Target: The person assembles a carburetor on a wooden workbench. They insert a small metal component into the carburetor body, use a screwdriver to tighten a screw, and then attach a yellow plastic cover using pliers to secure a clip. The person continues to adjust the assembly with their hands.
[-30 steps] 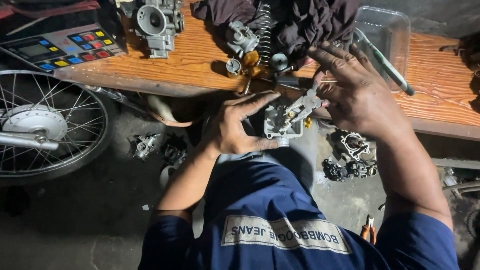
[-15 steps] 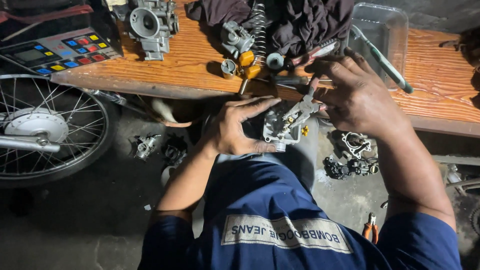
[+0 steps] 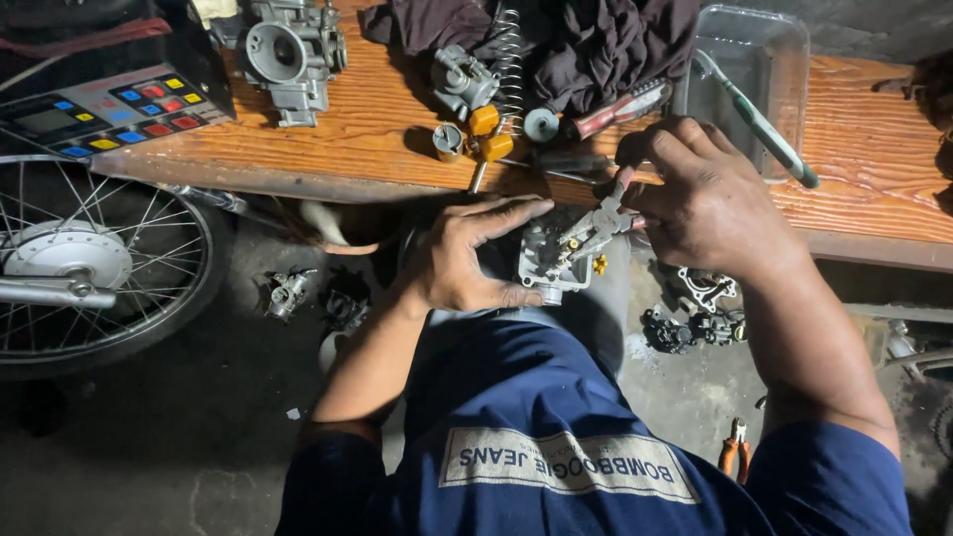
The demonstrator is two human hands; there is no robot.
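My left hand steadies the carburetor, my right hand pinches its metal lever; spring, brass jets, dark rag crowd the bench; the carburetor's underside is hidden.

My hands: left cupped, fingers extended rightward; right curled, fingertips pinching; both forearms angled inward.

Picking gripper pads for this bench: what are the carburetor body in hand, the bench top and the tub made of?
Carburetor body: looks like cast metal, dull grey, matte and rough-edged. Bench top: wood, orange-brown with visible grain lines, slight sheen. Tub: probably clear plastic, since the bench shows through its walls.
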